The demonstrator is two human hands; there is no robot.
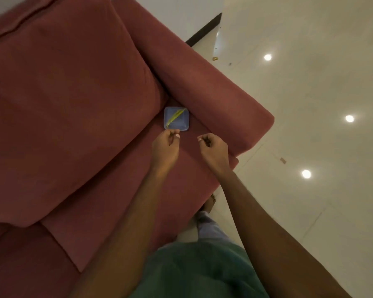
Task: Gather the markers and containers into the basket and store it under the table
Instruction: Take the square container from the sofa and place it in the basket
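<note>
A small square blue container [177, 123] lies on the seat of a red sofa, in the corner by the armrest. A yellow marker [175, 116] lies slanted across it. My left hand [165, 145] hovers just below the container's near edge, fingers curled loosely and holding nothing. My right hand [213, 150] is a little to the right of the container, above the seat, also curled loosely and empty. Neither hand touches the container. No basket or table is in view.
The red sofa [73, 104] fills the left side, with its back cushion on the left and its armrest [202, 87] just right of the container. Pale glossy floor tiles [310, 125] lie to the right. My foot [210, 203] stands by the sofa's front.
</note>
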